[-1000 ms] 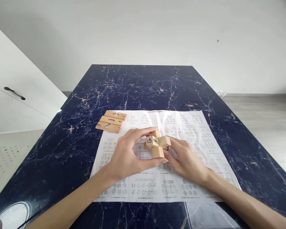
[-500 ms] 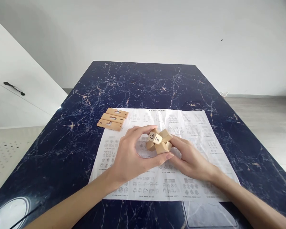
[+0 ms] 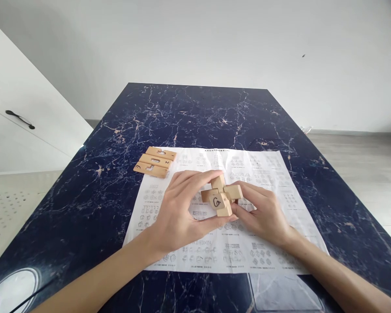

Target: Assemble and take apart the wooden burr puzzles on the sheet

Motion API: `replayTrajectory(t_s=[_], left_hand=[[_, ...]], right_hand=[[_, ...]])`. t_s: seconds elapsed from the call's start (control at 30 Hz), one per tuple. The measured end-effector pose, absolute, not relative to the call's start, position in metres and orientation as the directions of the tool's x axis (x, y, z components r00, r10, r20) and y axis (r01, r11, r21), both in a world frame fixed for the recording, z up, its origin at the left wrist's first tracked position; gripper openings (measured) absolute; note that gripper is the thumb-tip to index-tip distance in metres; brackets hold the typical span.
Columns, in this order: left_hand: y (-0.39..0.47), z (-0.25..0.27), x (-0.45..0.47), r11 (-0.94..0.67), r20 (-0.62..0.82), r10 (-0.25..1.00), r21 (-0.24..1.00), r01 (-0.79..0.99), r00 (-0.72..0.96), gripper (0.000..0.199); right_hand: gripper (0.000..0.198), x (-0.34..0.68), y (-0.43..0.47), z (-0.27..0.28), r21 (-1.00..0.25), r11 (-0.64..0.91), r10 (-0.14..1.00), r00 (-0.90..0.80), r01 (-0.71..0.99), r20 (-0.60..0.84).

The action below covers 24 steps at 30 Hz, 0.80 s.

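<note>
A wooden burr puzzle (image 3: 219, 198) of interlocked pale blocks is held between my two hands above the printed sheet (image 3: 267, 243). A dark handwritten mark shows on the block facing me. My left hand (image 3: 182, 208) grips it from the left, fingers on its top end and thumb at its bottom end. From the right, my right hand (image 3: 260, 213) pinches the right side of the puzzle with fingers and thumb. The undersides of the blocks are hidden.
Three flat wooden pieces (image 3: 155, 161) with cutouts and numbers lie side by side over the sheet's upper left corner. The dark blue marbled table (image 3: 195, 117) extends behind. A clear-edged pad (image 3: 285, 293) and a round pale object (image 3: 14, 289) are near the front.
The burr puzzle has been turned in my hands, so a different face with the mark points toward me. Both hands keep hold; the flat pieces stay in place.
</note>
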<state>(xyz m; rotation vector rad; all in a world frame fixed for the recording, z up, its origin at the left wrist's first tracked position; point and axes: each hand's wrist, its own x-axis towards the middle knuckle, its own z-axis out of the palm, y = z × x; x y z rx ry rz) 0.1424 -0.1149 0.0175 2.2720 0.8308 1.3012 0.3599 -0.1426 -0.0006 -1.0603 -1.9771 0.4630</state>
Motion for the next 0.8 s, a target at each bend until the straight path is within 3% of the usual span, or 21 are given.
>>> replayTrajectory(t_s=[0.17,0.27,0.53,0.8], left_hand=[[-0.1149,0.0183,0.1440,-0.853,0.732,0.521,0.424,0.304,0.439,0.062],[-0.1153,0.0197,0.1438,-0.864,0.750,0.497,0.378,0.334,0.436,0.057],[-0.1176,0.0175,0.1446,-0.845,0.766,0.514,0.374,0.383,0.386,0.058],[-0.1187,0.0161,0.1440,-0.829,0.721,0.555,0.436,0.351,0.415,0.072]], right_hand=[[0.017,0.3605,-0.1441,0.0007,-0.557,0.664,0.737,-0.309,0.499,0.602],[0.019,0.3600,-0.1442,0.0009,-0.506,0.681,0.707,-0.295,0.529,0.642],[0.021,0.3553,-0.1486,0.0002,-0.458,0.668,0.689,-0.255,0.587,0.678],[0.025,0.3563,-0.1483,-0.0013,-0.537,0.631,0.748,-0.258,0.559,0.611]])
